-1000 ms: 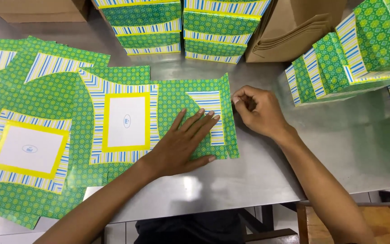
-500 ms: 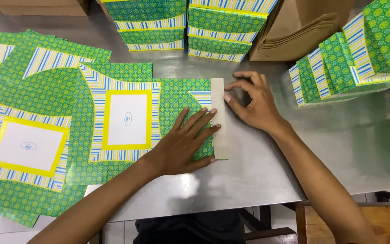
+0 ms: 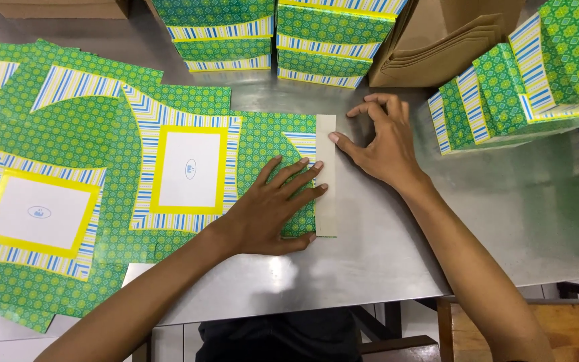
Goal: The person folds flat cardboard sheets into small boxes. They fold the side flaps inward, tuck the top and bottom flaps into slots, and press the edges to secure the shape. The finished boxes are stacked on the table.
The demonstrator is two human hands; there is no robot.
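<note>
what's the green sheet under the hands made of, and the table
Green sheet: looks like printed cardboard, since the folded-over flap shows a plain grey-beige back and a crisp crease. Table: apparently bare metal, probably stainless steel, grey with a dull sheen and soft reflections.

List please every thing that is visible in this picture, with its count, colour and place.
flat box sheet: one, green with yellow-framed white panel, under left hand
folded flap: one, plain beige, sheet's right edge
other flat sheets: several, same print, left, overlapping
folded boxes: two stacks, top centre
more boxes: several, upper right
brown cardboard: top right
metal table: grey
left hand: flat on sheet
right hand: fingertips at flap
</note>
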